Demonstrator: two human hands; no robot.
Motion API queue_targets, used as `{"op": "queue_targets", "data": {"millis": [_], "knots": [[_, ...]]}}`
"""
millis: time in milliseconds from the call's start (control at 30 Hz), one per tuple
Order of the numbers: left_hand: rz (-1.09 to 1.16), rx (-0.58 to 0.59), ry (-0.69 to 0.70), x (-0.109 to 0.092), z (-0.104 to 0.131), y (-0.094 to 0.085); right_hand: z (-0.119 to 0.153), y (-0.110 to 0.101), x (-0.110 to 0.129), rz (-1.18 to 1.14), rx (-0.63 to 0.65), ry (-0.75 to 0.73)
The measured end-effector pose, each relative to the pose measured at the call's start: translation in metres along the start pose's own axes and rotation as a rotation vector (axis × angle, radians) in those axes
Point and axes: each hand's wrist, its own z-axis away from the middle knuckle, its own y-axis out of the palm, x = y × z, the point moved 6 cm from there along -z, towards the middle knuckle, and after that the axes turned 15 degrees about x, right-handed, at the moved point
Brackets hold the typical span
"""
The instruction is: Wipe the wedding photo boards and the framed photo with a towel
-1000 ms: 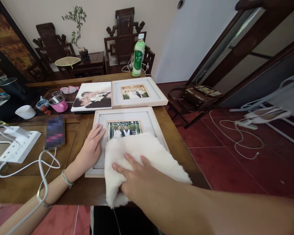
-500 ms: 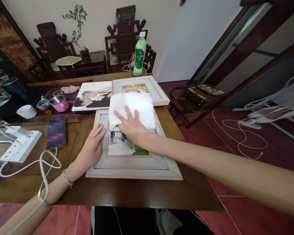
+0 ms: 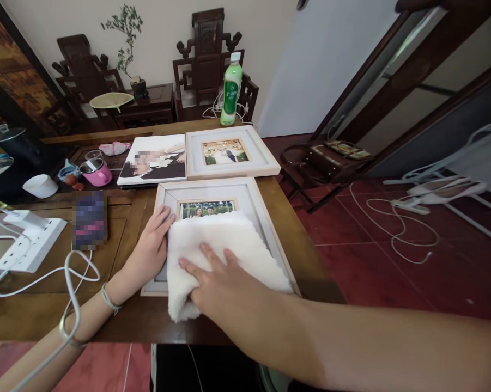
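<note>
A light wooden picture frame [image 3: 251,190] lies flat on the table before me, its photo [image 3: 208,207] showing only along the top. The rest is covered by a white fluffy cloth [image 3: 245,245], whose lower left corner hangs past the frame's near edge. My right hand [image 3: 224,283] lies on the cloth with fingers spread, pressing it down, and its thumb is by a fold. At the frame's left side rests my left hand [image 3: 153,242], fingers stretched along the edge and gripping nothing.
Behind lie a second framed photo [image 3: 265,155] and a photo panel [image 3: 126,169], with a green bottle [image 3: 230,92] beyond. To the left are a power strip [image 3: 44,245], a phone-like item [image 3: 90,220], a pink mug [image 3: 98,173], a white cup [image 3: 41,186] and a looping white cable [image 3: 67,267].
My right hand has slid the cloth from the frame's top toward me, down over its near edge. The photo's upper part now shows. My left hand stays at the frame's left side.
</note>
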Motion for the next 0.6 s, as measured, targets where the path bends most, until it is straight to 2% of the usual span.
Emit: {"op": "queue_targets", "data": {"millis": [100,233,367,467,600], "knots": [[0.015,-0.003,-0.007,0.000,0.000,0.000,-0.004,-0.007,-0.012,0.053,-0.071,0.029],[-0.001,-0.018,0.013,-0.004,0.001,-0.002,-0.015,-0.029,-0.049,0.103,-0.107,0.177],[0.031,-0.021,-0.016,-0.011,0.001,-0.006,-0.033,-0.051,-0.070,0.194,-0.344,0.272],[0.081,-0.020,-0.057,-0.014,0.000,-0.009,-0.047,-0.050,-0.061,0.229,-0.433,0.251],[0.108,-0.035,-0.022,-0.018,0.002,-0.012,-0.047,-0.036,-0.031,0.283,-0.350,0.141]]}}
